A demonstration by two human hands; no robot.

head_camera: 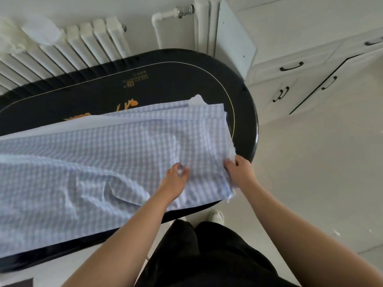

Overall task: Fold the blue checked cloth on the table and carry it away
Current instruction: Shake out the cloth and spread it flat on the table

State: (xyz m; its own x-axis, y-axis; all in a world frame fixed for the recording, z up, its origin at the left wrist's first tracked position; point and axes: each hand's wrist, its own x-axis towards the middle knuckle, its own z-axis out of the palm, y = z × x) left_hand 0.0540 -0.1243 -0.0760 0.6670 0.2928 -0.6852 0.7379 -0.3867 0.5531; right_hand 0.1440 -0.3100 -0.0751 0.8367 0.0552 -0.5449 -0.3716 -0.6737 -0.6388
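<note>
Pinching blue checked cloth (pixel 107 162) with left hand (pixel 176 179), fingers curled on a small bunch, frame centre | right hand (pixel 241 172) grips cloth's right edge | cloth lies across black table (pixel 186 79)

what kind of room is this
Probably a room in a home, perhaps a dining area: a white radiator on the wall, white cabinets with dark handles, and a glossy black oval table.
</note>
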